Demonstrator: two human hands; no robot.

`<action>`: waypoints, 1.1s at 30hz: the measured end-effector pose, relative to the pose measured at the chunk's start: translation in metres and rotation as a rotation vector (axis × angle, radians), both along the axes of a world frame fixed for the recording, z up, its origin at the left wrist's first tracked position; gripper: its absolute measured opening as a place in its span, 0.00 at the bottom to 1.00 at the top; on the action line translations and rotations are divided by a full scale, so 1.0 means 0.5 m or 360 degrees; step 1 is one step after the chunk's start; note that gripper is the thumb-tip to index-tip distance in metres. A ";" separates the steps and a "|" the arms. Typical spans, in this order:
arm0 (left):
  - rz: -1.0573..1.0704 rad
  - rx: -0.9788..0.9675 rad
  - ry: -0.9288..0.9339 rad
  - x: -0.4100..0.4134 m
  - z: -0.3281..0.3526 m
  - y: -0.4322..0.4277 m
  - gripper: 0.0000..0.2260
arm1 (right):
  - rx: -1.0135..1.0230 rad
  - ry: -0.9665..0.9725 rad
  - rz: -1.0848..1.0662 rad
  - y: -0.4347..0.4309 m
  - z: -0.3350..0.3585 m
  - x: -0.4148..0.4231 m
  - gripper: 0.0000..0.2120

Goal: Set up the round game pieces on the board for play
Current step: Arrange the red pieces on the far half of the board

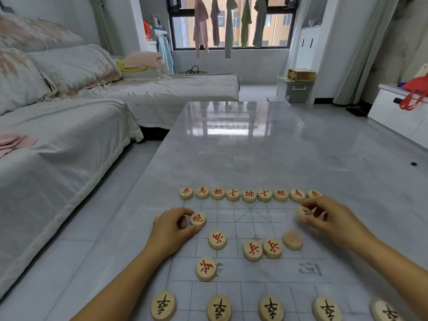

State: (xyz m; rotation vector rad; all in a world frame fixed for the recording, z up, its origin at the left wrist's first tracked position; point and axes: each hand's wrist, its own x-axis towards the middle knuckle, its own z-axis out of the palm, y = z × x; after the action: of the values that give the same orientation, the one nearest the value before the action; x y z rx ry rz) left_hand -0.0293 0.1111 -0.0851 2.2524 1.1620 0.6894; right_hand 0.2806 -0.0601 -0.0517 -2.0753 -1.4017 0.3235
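Head view looks down on a glossy grey desk [243,158] with a thin, translucent board [250,269] printed with a grid laid over its near end. Along the board's far edge, mid-frame, nine red-lettered pieces form a back row [249,195], touching or nearly touching side by side. Left hand [172,228], at centre left, pinches a red cannon piece [198,219] between thumb and fingers, the piece lying flat on the board's left side. Right hand [328,218], at centre right, holds a second piece [305,212] in its fingertips just below the row's right end; motion blur hides its character. Between the hands and lower, red soldier pieces [253,249] lie scattered: one left of centre, two touching each other, one blurred to their right, and one lower left. Along the bottom edge of the frame, five black-lettered pieces [271,308] stand evenly spaced. A sofa [69,140] fills the left of the frame.
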 end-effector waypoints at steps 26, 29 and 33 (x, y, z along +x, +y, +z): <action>-0.0006 -0.0007 -0.0016 0.002 0.004 -0.001 0.11 | 0.0224 0.0247 0.0021 -0.001 -0.070 0.038 0.17; -0.0015 -0.0003 0.0012 0.002 0.006 -0.003 0.12 | 0.0306 0.0389 -0.0076 0.000 -0.075 0.040 0.14; -0.0014 -0.0005 0.0020 0.000 0.007 -0.005 0.14 | 0.0545 0.0736 -0.0317 -0.004 -0.073 0.043 0.11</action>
State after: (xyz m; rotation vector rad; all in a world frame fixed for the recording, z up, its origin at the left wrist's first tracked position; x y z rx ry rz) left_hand -0.0291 0.1086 -0.0814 2.2613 1.1576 0.6702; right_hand 0.3020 -0.0622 -0.0884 -1.7018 -0.8961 0.4158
